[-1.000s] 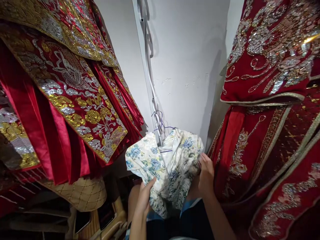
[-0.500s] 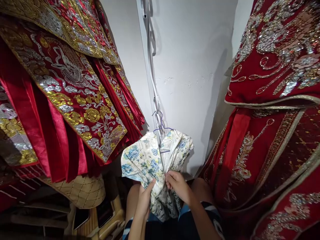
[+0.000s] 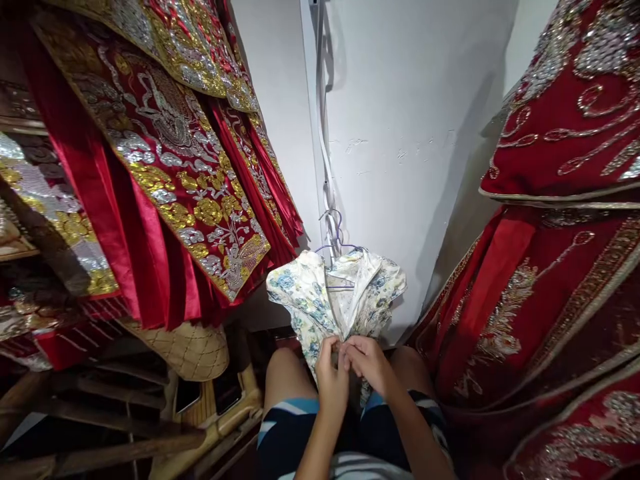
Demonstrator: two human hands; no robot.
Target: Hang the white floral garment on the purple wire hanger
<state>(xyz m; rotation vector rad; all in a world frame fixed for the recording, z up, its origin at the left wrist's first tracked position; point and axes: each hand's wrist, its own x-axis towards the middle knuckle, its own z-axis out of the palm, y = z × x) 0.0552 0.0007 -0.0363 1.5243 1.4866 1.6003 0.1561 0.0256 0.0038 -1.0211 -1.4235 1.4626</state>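
Floral blouse on the purple hanger, and straight below that hanger, left hand and right hand, side by side, both pinch its front! Red embroidered garment left of the hanger.

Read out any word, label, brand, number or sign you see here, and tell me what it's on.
No readable words, labels, brands, numbers or signs.
Shorts: small pale mark on the right leg, too blurred to read.
Floral top: printed flowers, no lettering visible.
Wall: faint scuff-like marks, nothing legible.
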